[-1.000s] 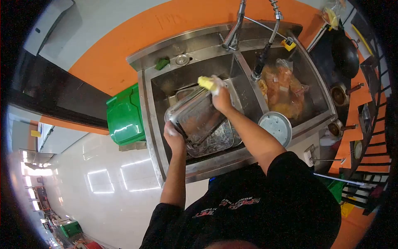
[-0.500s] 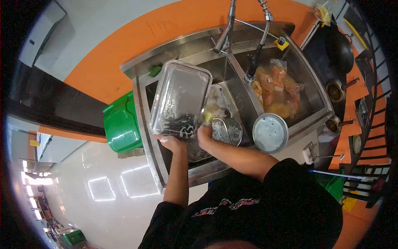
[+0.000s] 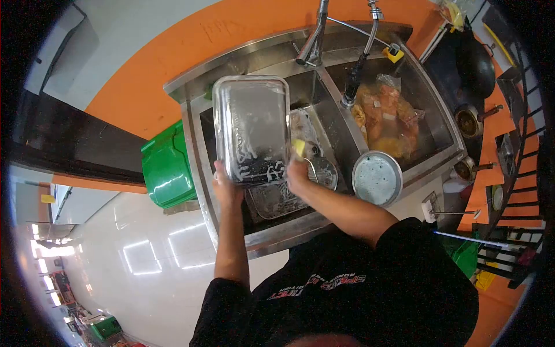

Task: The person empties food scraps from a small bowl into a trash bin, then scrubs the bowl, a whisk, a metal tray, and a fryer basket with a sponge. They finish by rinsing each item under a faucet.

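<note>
A rectangular stainless-steel tray [image 3: 252, 124] is held up over the left sink basin, with streaks of soap suds on its lower half. My left hand [image 3: 225, 184] grips its lower left edge. At the lower right edge is my right hand [image 3: 297, 173], closed on a yellow sponge [image 3: 299, 147] that sticks out above the fingers. Below, a wire-handled strainer or basket [image 3: 321, 175] and another soapy tray [image 3: 269, 202] lie in the left basin, partly hidden by the raised tray and my arms.
Bagged orange-pink food [image 3: 386, 124] sits in the right basin. A round metal bowl [image 3: 377, 179] of cloudy liquid rests on the front rim. The faucet [image 3: 312, 46] and black spray nozzle [image 3: 354, 81] hang over the divider. A green bin [image 3: 169, 168] stands left.
The tray has turned from a tilt to nearly straight and now covers most of the green pad at the back left. My right hand and sponge have shifted slightly right.
</note>
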`<act>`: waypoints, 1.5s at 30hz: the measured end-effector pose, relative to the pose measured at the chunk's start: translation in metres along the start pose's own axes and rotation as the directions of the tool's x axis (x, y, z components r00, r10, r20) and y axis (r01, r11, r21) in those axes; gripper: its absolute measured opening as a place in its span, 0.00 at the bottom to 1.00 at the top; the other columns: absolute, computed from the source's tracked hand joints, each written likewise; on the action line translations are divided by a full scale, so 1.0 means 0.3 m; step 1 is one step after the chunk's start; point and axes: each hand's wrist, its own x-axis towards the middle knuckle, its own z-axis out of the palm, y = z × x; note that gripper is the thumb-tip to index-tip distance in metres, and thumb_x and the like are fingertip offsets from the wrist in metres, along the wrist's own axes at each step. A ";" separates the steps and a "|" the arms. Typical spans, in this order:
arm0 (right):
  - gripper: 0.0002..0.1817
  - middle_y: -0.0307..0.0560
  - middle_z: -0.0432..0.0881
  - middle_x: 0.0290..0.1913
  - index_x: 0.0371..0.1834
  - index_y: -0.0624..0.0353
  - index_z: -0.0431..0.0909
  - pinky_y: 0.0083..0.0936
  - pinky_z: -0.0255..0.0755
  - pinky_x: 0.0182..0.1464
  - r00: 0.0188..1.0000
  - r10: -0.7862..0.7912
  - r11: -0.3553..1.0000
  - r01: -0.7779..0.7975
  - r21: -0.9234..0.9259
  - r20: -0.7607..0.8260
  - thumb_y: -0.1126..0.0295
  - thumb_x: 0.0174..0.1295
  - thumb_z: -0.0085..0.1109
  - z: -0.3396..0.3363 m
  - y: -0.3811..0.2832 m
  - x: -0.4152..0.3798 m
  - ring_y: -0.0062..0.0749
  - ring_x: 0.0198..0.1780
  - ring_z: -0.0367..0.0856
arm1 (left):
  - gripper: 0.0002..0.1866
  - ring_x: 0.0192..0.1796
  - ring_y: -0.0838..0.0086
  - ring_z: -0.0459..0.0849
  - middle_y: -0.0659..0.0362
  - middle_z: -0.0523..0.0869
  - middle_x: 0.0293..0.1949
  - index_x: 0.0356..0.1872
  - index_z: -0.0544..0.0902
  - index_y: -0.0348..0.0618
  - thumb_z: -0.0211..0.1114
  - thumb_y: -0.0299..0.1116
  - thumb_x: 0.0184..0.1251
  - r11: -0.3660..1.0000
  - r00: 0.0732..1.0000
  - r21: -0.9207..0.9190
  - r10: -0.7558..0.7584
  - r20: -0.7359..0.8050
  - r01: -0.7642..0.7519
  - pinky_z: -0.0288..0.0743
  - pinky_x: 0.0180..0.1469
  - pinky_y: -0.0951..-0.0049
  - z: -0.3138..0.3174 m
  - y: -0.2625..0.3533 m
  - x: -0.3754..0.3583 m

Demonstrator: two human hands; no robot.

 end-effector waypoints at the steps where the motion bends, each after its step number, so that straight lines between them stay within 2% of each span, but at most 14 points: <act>1: 0.23 0.45 0.84 0.37 0.55 0.55 0.74 0.36 0.75 0.36 0.980 0.123 0.989 -0.134 0.065 0.155 0.47 0.72 0.49 -0.027 0.046 0.005 0.37 0.33 0.81 | 0.32 0.50 0.61 0.85 0.48 0.84 0.50 0.58 0.73 0.28 0.49 0.55 0.77 1.000 1.000 0.000 0.002 0.004 -0.002 0.80 0.54 0.60 -0.002 -0.026 0.020; 4: 0.25 0.41 0.83 0.44 0.59 0.49 0.73 0.39 0.76 0.45 0.899 0.154 0.795 -0.359 0.489 0.410 0.43 0.74 0.43 -0.032 0.032 -0.071 0.33 0.41 0.80 | 0.31 0.48 0.59 0.86 0.49 0.84 0.49 0.56 0.75 0.30 0.49 0.55 0.77 0.948 0.988 -0.302 0.134 0.080 -0.104 0.81 0.52 0.58 -0.021 -0.122 0.089; 9: 0.30 0.42 0.81 0.50 0.61 0.52 0.72 0.39 0.76 0.51 0.859 0.177 0.756 -0.432 0.493 0.481 0.40 0.74 0.38 -0.045 -0.144 -0.136 0.36 0.47 0.80 | 0.34 0.57 0.54 0.80 0.47 0.78 0.59 0.63 0.71 0.32 0.44 0.58 0.77 0.917 0.987 -0.379 -0.070 0.147 0.121 0.73 0.62 0.52 -0.014 -0.176 0.115; 12: 0.26 0.41 0.83 0.32 0.45 0.53 0.81 0.35 0.78 0.39 0.904 0.120 0.866 -0.297 0.403 0.409 0.43 0.73 0.45 -0.067 -0.155 -0.034 0.35 0.32 0.82 | 0.31 0.56 0.58 0.81 0.50 0.81 0.57 0.65 0.70 0.35 0.50 0.54 0.77 0.951 0.961 -0.199 -0.199 0.191 0.236 0.74 0.60 0.57 -0.052 -0.250 0.152; 13: 0.24 0.41 0.82 0.29 0.42 0.56 0.81 0.34 0.74 0.34 0.955 -0.165 0.985 0.145 0.098 0.246 0.46 0.73 0.47 -0.076 -0.159 -0.008 0.33 0.31 0.80 | 0.30 0.53 0.59 0.83 0.50 0.81 0.55 0.66 0.68 0.35 0.53 0.51 0.76 0.991 0.959 -0.054 -0.105 0.263 0.123 0.78 0.53 0.57 -0.084 -0.293 0.187; 14: 0.23 0.42 0.81 0.27 0.39 0.59 0.81 0.32 0.70 0.30 0.860 -0.475 0.815 0.510 -0.274 0.187 0.49 0.74 0.50 -0.085 -0.161 0.003 0.31 0.29 0.79 | 0.30 0.49 0.60 0.84 0.50 0.82 0.53 0.66 0.65 0.34 0.56 0.47 0.76 0.996 0.938 0.084 -0.024 0.345 -0.005 0.81 0.47 0.58 -0.122 -0.345 0.229; 17: 0.19 0.45 0.78 0.22 0.34 0.65 0.81 0.35 0.66 0.28 0.768 -0.523 0.659 0.639 -0.397 0.369 0.57 0.71 0.55 -0.090 -0.186 -0.084 0.32 0.26 0.77 | 0.31 0.51 0.61 0.83 0.50 0.80 0.56 0.67 0.64 0.44 0.58 0.51 0.73 0.984 0.951 0.172 -0.088 0.296 0.037 0.79 0.43 0.57 0.028 -0.177 0.023; 19: 0.12 0.54 0.82 0.24 0.31 0.65 0.82 0.41 0.74 0.31 0.544 -0.587 0.269 0.829 -0.490 0.599 0.65 0.63 0.59 -0.104 -0.173 -0.146 0.48 0.27 0.83 | 0.37 0.60 0.58 0.77 0.48 0.74 0.62 0.70 0.62 0.43 0.58 0.58 0.70 0.980 0.942 0.178 -0.145 0.303 0.093 0.72 0.54 0.52 0.068 -0.129 -0.020; 24: 0.10 0.56 0.84 0.26 0.30 0.62 0.81 0.45 0.78 0.33 0.491 -0.192 -0.203 0.827 -0.524 0.850 0.66 0.57 0.57 -0.153 -0.123 -0.162 0.52 0.29 0.85 | 0.42 0.66 0.51 0.72 0.46 0.71 0.65 0.67 0.65 0.43 0.56 0.68 0.65 0.951 0.920 -0.116 -0.237 0.313 0.285 0.67 0.65 0.43 -0.093 -0.249 0.149; 28: 0.10 0.55 0.85 0.28 0.29 0.60 0.82 0.43 0.79 0.34 0.403 -0.013 -0.341 0.859 -0.383 0.915 0.65 0.57 0.56 -0.244 -0.069 -0.126 0.50 0.31 0.86 | 0.26 0.54 0.52 0.81 0.49 0.79 0.53 0.62 0.69 0.43 0.60 0.48 0.71 0.952 0.941 -0.064 -0.282 0.185 0.298 0.76 0.49 0.39 -0.167 -0.335 0.186; 32: 0.11 0.56 0.85 0.31 0.31 0.59 0.83 0.43 0.80 0.37 0.419 0.089 -0.368 0.857 -0.361 0.904 0.64 0.56 0.57 -0.285 -0.111 -0.168 0.50 0.34 0.87 | 0.19 0.48 0.51 0.83 0.48 0.80 0.49 0.59 0.72 0.43 0.54 0.25 0.66 0.866 0.908 -0.284 -0.363 0.210 0.412 0.79 0.52 0.40 -0.307 -0.588 0.275; 40: 0.15 0.63 0.83 0.34 0.38 0.65 0.81 0.49 0.77 0.41 0.654 -0.193 -0.004 0.745 -0.667 0.732 0.61 0.66 0.57 -0.414 -0.249 -0.160 0.61 0.38 0.83 | 0.19 0.60 0.51 0.76 0.44 0.73 0.60 0.64 0.65 0.37 0.48 0.33 0.76 0.785 0.787 -0.053 -0.617 0.008 0.617 0.76 0.60 0.43 -0.345 -0.767 0.192; 42: 0.14 0.64 0.83 0.35 0.39 0.66 0.80 0.48 0.77 0.41 0.687 -0.231 0.057 0.716 -0.696 0.689 0.62 0.66 0.58 -0.477 -0.296 -0.150 0.61 0.39 0.83 | 0.19 0.61 0.50 0.74 0.44 0.70 0.62 0.62 0.66 0.36 0.50 0.32 0.76 0.600 0.711 -0.428 -0.683 0.165 0.676 0.76 0.60 0.43 -0.341 -0.774 0.165; 45: 0.18 0.65 0.84 0.38 0.53 0.65 0.70 0.42 0.78 0.43 0.718 -0.381 0.238 0.685 -0.688 0.583 0.68 0.64 0.60 -0.517 -0.429 -0.216 0.59 0.41 0.85 | 0.22 0.62 0.48 0.73 0.43 0.70 0.62 0.65 0.64 0.38 0.49 0.39 0.77 0.702 0.688 -0.117 -0.712 -0.142 0.702 0.74 0.59 0.39 -0.354 -0.777 0.157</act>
